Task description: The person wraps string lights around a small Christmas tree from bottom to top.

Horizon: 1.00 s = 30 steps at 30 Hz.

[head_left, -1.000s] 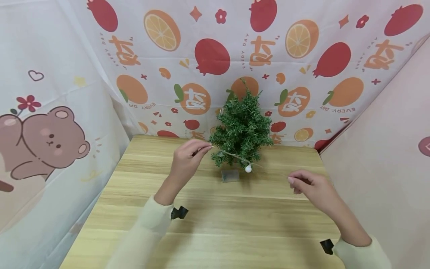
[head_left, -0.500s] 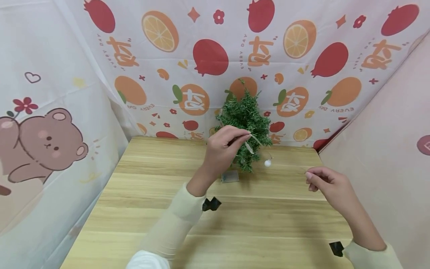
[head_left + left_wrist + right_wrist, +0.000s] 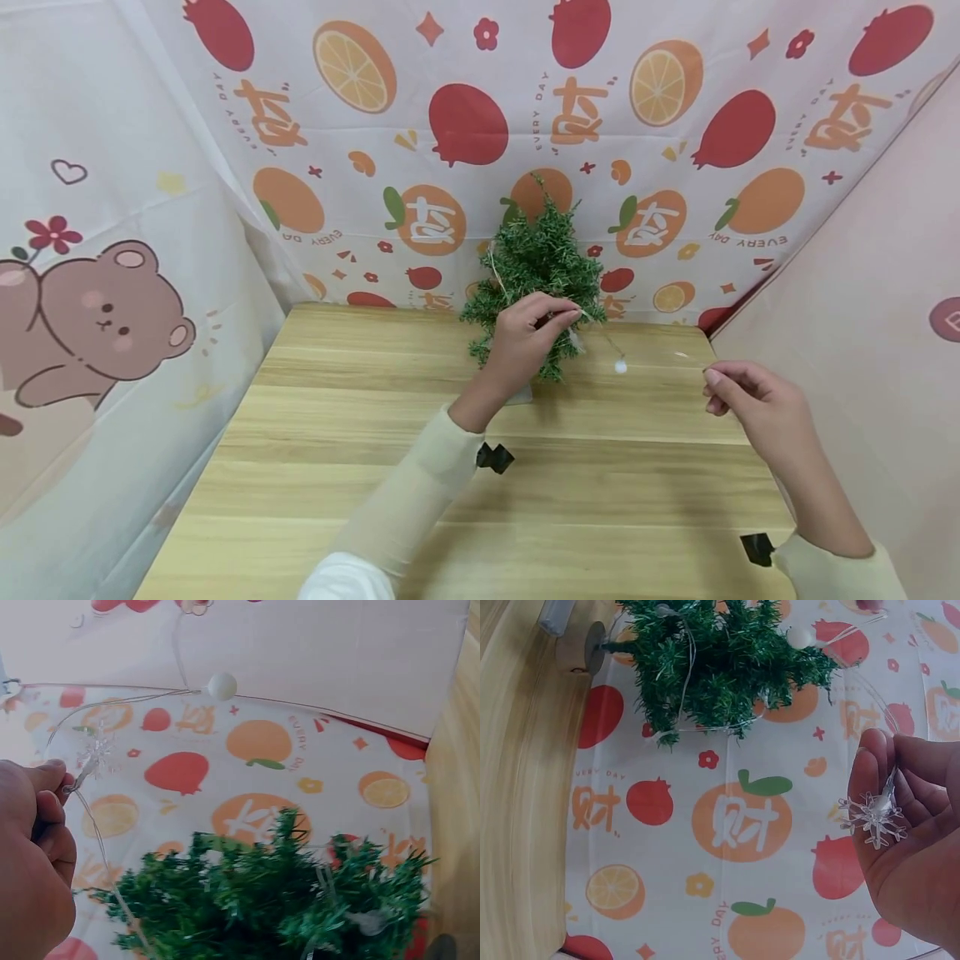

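A small green artificial Christmas tree stands at the back of the table, partly behind my left hand. Thumb and index finger of that hand pinch a string-light wire beside a clear snowflake light. Further along the same string dangles a white ball light, between my two hands. My right hand, off to the right of the tree, pinches the wire above another snowflake light, which lies against its curled fingers. More wire is draped over the branches.
A translucent box lies in front of the tree, mostly hidden by my left wrist. The tree's round wooden base rests on the wooden table. Behind stands a fruit-print cloth, with further cloth walls at both sides.
My left hand has moved right, from the tree's left side to its front, still pinching the wire. The right hand has shifted further right, and the white ball has swung right too.
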### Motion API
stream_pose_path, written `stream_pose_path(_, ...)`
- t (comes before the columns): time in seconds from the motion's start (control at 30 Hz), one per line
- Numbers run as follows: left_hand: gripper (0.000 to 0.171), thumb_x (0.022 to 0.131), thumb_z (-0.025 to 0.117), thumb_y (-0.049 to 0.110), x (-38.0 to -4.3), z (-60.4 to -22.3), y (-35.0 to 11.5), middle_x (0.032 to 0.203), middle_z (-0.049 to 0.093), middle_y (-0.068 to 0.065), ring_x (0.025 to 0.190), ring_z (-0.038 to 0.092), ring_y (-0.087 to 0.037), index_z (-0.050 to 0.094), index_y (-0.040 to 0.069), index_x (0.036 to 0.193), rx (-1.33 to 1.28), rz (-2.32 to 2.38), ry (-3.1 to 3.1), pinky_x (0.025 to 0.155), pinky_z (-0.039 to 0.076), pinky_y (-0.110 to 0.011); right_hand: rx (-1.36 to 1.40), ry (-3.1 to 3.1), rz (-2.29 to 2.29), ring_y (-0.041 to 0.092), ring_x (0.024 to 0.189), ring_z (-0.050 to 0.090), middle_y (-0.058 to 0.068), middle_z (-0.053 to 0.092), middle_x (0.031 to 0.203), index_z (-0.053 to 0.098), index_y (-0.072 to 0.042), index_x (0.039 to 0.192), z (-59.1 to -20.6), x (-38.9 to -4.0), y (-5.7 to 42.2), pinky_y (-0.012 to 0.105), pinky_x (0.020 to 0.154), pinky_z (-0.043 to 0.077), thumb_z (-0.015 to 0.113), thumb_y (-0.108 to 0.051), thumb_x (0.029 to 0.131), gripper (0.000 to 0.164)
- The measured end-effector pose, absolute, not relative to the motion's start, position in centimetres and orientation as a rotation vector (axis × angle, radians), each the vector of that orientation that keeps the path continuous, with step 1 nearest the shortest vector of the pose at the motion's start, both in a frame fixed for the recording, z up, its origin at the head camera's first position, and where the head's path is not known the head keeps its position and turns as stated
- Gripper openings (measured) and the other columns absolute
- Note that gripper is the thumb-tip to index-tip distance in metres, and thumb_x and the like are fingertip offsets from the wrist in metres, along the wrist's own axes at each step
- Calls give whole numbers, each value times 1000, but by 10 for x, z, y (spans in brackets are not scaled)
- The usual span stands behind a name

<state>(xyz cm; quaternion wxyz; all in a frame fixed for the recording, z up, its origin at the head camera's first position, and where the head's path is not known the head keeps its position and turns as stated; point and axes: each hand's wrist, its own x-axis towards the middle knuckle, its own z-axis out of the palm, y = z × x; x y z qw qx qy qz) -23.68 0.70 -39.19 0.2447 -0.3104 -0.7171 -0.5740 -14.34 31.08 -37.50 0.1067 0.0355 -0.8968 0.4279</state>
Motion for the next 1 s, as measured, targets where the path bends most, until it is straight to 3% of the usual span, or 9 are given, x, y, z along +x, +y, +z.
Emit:
stream_pose_path(0.33,18,98,67,23,-245,-401,40,91,68,1,65,49,-8,78,12,106,-865,-1656,-2038,59,43,-24,62,-2528,1374,8,67,68,-7,70,79,70,-3,107,-375,-144,312,19,64,56,66,-21,100,20)
stream_pose_path(1.0,17,98,68,23,-240,-427,60,91,69,2,64,50,-4,78,11,104,-839,-1632,-2117,57,44,-19,80,-2451,1476,9,66,67,-1,70,79,70,1,105,-379,-148,304,20,63,57,67,-17,98,19)
